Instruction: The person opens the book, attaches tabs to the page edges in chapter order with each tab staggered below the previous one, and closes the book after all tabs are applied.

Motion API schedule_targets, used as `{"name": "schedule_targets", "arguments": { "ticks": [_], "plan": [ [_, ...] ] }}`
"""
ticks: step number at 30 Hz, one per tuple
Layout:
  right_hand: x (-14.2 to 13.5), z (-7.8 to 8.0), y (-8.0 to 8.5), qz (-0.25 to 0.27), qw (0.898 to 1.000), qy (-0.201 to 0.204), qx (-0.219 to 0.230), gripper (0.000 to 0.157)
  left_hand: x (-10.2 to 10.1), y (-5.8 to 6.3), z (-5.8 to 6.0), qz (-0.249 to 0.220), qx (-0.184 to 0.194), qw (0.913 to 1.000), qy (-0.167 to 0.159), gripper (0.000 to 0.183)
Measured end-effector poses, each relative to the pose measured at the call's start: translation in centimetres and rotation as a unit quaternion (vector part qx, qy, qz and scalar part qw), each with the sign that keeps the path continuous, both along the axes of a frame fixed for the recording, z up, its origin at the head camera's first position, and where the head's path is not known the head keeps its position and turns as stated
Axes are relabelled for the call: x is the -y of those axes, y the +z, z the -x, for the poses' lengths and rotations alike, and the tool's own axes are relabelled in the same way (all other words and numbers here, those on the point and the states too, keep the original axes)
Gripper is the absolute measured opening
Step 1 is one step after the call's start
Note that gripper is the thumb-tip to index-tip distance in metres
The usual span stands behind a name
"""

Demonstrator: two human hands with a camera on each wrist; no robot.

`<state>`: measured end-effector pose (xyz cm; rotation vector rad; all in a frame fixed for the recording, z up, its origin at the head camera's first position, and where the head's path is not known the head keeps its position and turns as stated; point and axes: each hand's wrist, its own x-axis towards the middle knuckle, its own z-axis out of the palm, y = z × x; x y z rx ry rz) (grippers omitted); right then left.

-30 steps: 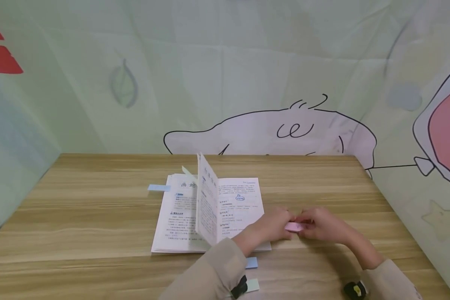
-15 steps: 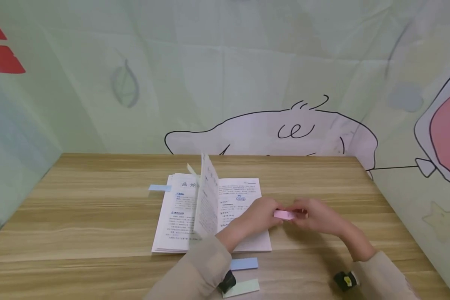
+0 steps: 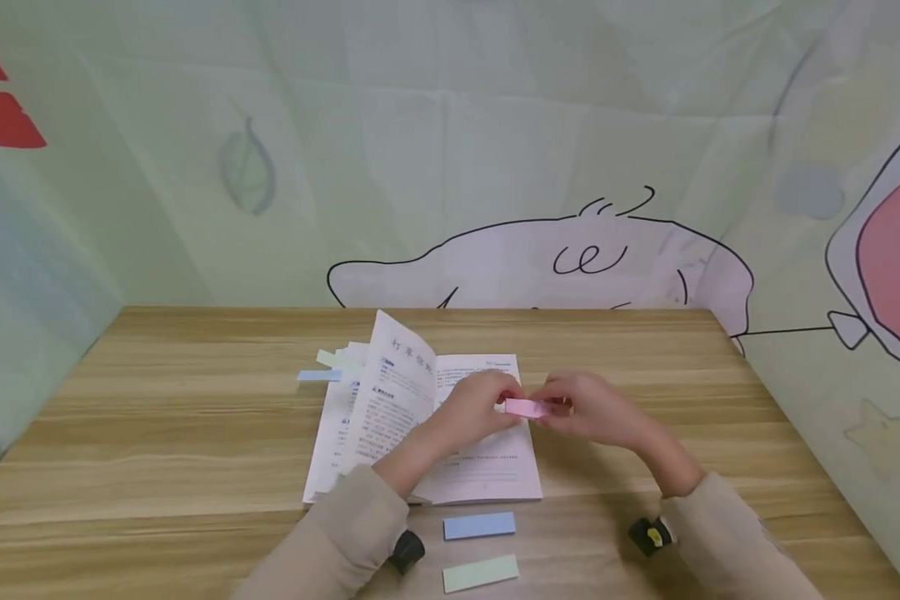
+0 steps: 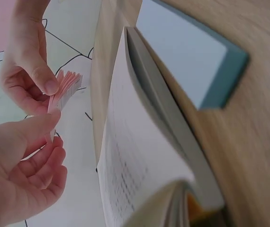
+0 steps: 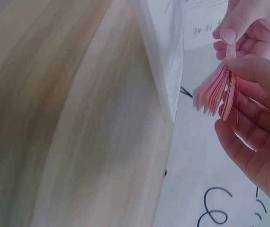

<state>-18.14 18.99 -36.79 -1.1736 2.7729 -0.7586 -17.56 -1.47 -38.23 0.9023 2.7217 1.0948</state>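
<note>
A pink sticky-note pad [image 3: 525, 407] is held between both hands over the right edge of an open book [image 3: 487, 483]. My left hand [image 3: 480, 404] pinches one end of it between thumb and fingers. At the other end, my right hand [image 3: 596, 408] has its thumb and fingers on the pad. The pink leaves [image 5: 213, 92] are fanned apart in the right wrist view. One page [image 3: 397, 392] of the book stands partly raised, leaning left. My left forearm passes over the lower part of the book and hides some of it.
A blue sticky-note pad [image 3: 478, 526] and a pale green one [image 3: 480, 574] lie in front of the book. A blue tab [image 3: 319, 376] and a green tab [image 3: 327, 358] stick out at its left edge. Behind the wooden table [image 3: 157, 400] hangs a printed cloth [image 3: 390, 150].
Both hands have moved left and away from me with the pink pad, from the book's right side to over its right edge. The raised page has tipped left, showing more print.
</note>
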Motion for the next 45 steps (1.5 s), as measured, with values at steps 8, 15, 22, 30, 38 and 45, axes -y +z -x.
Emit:
{"name": "schedule_targets", "arguments": {
  "ticks": [8, 15, 22, 30, 38, 45],
  "plan": [
    [2.3, 0.6, 0.5, -0.001, 1.0, 0.026, 0.008, 0.017, 2.5, 0.2, -0.1, -0.005, -0.001, 0.9997, 0.024, 0.019],
    [3.8, 1.0, 0.1, 0.007, 0.999, 0.044, -0.008, 0.016, 3.8, 0.4, -0.5, -0.01, -0.01, 0.9994, 0.031, 0.018],
    [4.8, 1.0, 0.1, 0.006, 0.999, 0.052, 0.002, 0.018, 4.5, 0.4, -0.9, 0.003, -0.002, 0.999, 0.044, 0.017],
    [5.4, 0.5, 0.3, 0.013, 0.999, 0.041, 0.014, 0.023, 5.1, 0.1, -1.1, -0.007, -0.005, 0.9988, 0.049, 0.015],
    [5.6, 0.5, 0.0, 0.013, 1.0, 0.013, 0.011, 0.021, 5.5, -0.1, -1.1, -0.009, -0.003, 0.9982, 0.058, 0.015],
    [5.9, 0.3, 0.0, 0.022, 1.0, -0.008, 0.006, 0.019, 5.2, -0.1, -1.0, 0.001, -0.011, 0.9979, 0.064, 0.015]
  ]
}}
